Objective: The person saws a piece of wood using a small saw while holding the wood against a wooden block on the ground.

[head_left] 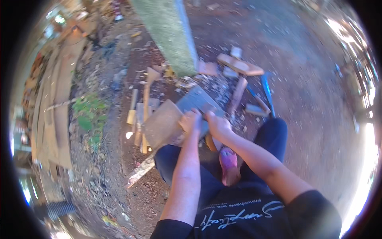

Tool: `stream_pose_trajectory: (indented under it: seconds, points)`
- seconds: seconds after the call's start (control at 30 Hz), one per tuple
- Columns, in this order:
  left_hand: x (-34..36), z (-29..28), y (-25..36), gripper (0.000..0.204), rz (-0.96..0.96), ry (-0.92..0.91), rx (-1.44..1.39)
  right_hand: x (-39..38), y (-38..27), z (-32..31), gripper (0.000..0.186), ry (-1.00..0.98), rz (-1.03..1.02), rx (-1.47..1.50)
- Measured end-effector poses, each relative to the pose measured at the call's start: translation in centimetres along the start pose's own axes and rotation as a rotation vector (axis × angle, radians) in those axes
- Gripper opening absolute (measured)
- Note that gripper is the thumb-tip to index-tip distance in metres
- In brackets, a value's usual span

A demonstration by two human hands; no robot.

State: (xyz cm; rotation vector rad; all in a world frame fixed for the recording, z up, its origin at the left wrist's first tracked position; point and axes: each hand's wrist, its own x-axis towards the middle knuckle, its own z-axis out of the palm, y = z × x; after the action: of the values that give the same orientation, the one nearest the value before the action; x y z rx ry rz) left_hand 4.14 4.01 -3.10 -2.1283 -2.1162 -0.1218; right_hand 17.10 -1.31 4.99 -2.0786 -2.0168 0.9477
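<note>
My left hand and my right hand are close together in front of my knees, their fingers curled. Between them is a small dark piece, blurred, whose kind I cannot make out. Beneath and just beyond the hands lies a flat grey-blue slab, tilted and partly covered by them. A brownish flat board or block sits against it, left of my left hand. Both forearms reach up from the lower edge.
A pale post rises just beyond the slab. Wood blocks and blue-handled tools lie on the right. An axe-shaped wooden piece and wood offcuts lie left. Long planks and a green plant are farther left.
</note>
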Motion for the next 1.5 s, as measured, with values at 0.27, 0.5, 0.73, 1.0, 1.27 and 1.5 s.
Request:
stream_pose_trajectory:
  seconds: [0.27,0.5,0.73,1.0,1.27,1.5]
  points:
    - [-0.6,-1.5,4.2,0.037,-0.277,-0.086,-0.462,-3.1,4.0,0.9,0.032,0.022,-0.016,-0.189]
    - [-1.2,-1.9,2.0,0.041,-0.368,-0.105,-0.476,-4.0,1.9,0.2,0.034,0.008,-0.072,-0.240]
    - [-0.6,-2.1,2.4,0.043,-0.366,-0.130,-0.507,-1.7,2.4,0.4,0.033,0.024,-0.062,-0.193]
    - [-0.9,-2.7,2.5,0.044,-0.321,-0.108,-0.477,-6.3,3.4,-0.7,0.032,-0.019,-0.045,-0.231]
    - [-1.1,-1.9,2.2,0.041,-0.354,-0.157,-0.491,-1.2,1.9,0.1,0.028,0.012,-0.123,-0.173]
    - [-1.1,-3.0,2.5,0.046,-0.339,-0.099,-0.460,-4.0,2.1,0.0,0.033,-0.003,-0.048,-0.180]
